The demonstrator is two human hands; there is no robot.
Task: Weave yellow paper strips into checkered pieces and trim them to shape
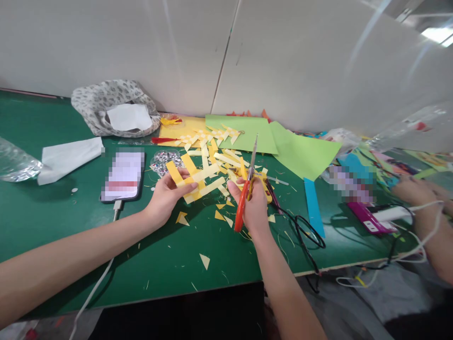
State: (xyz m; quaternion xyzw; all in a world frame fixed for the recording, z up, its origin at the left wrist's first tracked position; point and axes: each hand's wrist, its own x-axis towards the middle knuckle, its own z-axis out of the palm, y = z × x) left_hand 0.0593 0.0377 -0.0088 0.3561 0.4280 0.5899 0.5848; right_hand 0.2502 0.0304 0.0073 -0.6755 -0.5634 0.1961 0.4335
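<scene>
My left hand (171, 193) pinches a small lattice of woven yellow paper strips (203, 177) between thumb and fingers, loose strip ends sticking out. In my right hand (256, 203) is a pair of scissors (249, 182) with orange handles, blades pointing up and away. The blades are apart from the woven paper; they look closed together. Behind both hands, cut yellow strips (230, 158) lie in a heap. Beyond the heap rests a woven yellow-and-white fishbone-shaped paper piece (208, 136). Paper triangles (204, 261) and thin trimmings are scattered nearer the table edge.
A phone (122, 174) on a charging cable lies left, beside a dish of googly eyes (166, 161). Green paper sheets (304, 148), a blue strip (314, 208) and a black cable (304, 231) lie right. A cloth bag (116, 106) sits behind. Another person's hands (415, 193) are far right.
</scene>
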